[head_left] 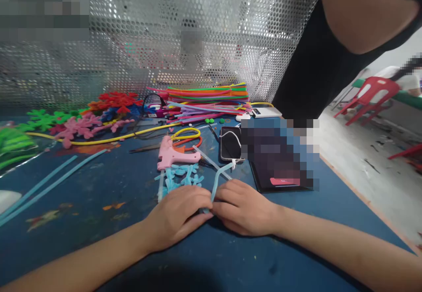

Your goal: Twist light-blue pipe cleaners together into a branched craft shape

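Note:
My left hand [183, 208] and my right hand [242, 206] meet over the table, fingers pinched together around a light blue pipe cleaner [216, 182]. It rises from between the fingertips and bends to the right at its top; its lower end is mostly hidden by the fingers. Just beyond my left hand lie light blue fuzzy branched pieces [184, 175], partly covered by that hand. A pink glue gun [178, 156] rests behind them. One clear glue stick [206, 155] slants behind the held pipe cleaner.
Two blue pipe cleaners [62, 177] lie left. Behind them are colourful fuzzy snowflake shapes [79, 127], scissors [145, 148] and a pipe cleaner stack [207, 94]. A phone [231, 144] and tablet [280, 164] lie right. Perforated metal [165, 15] stands behind; a person in black [306, 63] stands right.

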